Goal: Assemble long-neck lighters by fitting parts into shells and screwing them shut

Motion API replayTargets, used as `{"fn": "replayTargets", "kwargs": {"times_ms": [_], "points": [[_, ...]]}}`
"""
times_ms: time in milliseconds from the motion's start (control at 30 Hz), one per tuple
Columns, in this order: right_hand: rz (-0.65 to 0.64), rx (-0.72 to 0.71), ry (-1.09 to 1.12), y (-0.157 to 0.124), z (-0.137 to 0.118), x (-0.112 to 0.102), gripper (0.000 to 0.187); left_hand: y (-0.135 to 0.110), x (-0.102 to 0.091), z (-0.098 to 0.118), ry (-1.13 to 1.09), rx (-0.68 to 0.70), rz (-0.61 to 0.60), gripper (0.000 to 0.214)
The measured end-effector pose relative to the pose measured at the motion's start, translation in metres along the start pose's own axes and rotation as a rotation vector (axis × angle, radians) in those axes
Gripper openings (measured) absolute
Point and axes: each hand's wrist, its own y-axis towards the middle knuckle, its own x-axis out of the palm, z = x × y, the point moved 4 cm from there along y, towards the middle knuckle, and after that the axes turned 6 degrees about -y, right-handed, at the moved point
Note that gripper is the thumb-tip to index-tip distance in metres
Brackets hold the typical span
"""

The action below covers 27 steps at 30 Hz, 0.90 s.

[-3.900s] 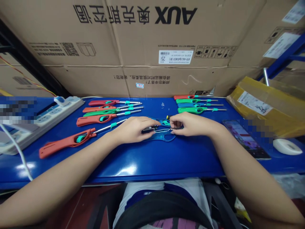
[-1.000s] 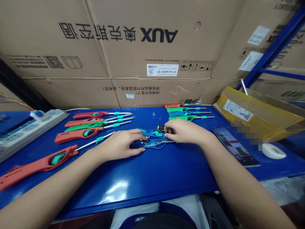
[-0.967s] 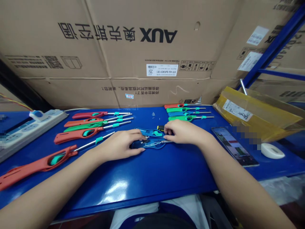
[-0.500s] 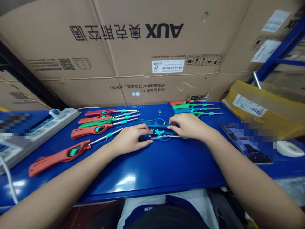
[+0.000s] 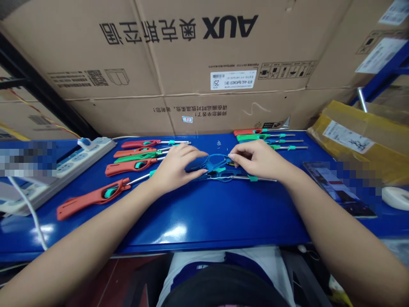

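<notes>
A blue plastic casing half (image 5: pixel 215 160) of a long-necked lighter hangs just above the blue table, between my two hands. My left hand (image 5: pixel 177 166) grips its wide handle end, thumb below and fingers above. The tip at the other end is pinched between thumb and forefinger of my right hand (image 5: pixel 255 157). Directly beneath lies the opened lighter's other blue half (image 5: pixel 234 174), with a white wire and a teal trigger piece (image 5: pixel 220 169) showing. Its metal tube (image 5: pixel 266 180) points right and carries a teal collar (image 5: pixel 253 178). My left fingers hide part of the handle.
Red and green lighters (image 5: pixel 131 166) lie in a row at left, beside a white power strip (image 5: pixel 76 160). More lighters (image 5: pixel 254 137) lie at back right. A phone (image 5: pixel 335 187), a white mouse (image 5: pixel 396 198) and a yellow-taped box (image 5: pixel 358 132) stand right. Cardboard (image 5: pixel 179 64) walls the back.
The loose blue casing half has come off the table and over the opened lighter, held at both ends. My left hand has shifted from the lighter's handle to this half. The view has tilted slightly.
</notes>
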Motion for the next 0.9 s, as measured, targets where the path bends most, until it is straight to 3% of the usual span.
{"fn": "replayTargets", "kwargs": {"times_ms": [67,167,367,533,667,900], "points": [[-0.023,0.001,-0.015,0.000,0.001,0.002,0.026,-0.001,0.005,0.001,-0.027,0.048,-0.080,0.030],[-0.084,-0.033,-0.064,-0.002,0.003,0.001,0.027,-0.003,0.006,0.003,-0.098,0.063,-0.086,0.029],[-0.350,-0.051,-0.219,-0.006,0.015,0.002,0.026,-0.005,-0.004,0.007,-0.204,0.031,-0.143,0.027],[-0.478,-0.060,-0.252,-0.006,0.018,0.011,0.010,-0.008,-0.002,0.010,-0.308,0.060,-0.290,0.028],[-0.423,-0.068,-0.205,-0.006,0.017,0.009,0.010,-0.011,0.010,0.011,-0.302,0.042,-0.394,0.024],[-0.319,-0.070,-0.152,-0.007,0.008,0.000,0.010,-0.009,0.017,0.011,-0.185,0.051,-0.383,0.025]]}}
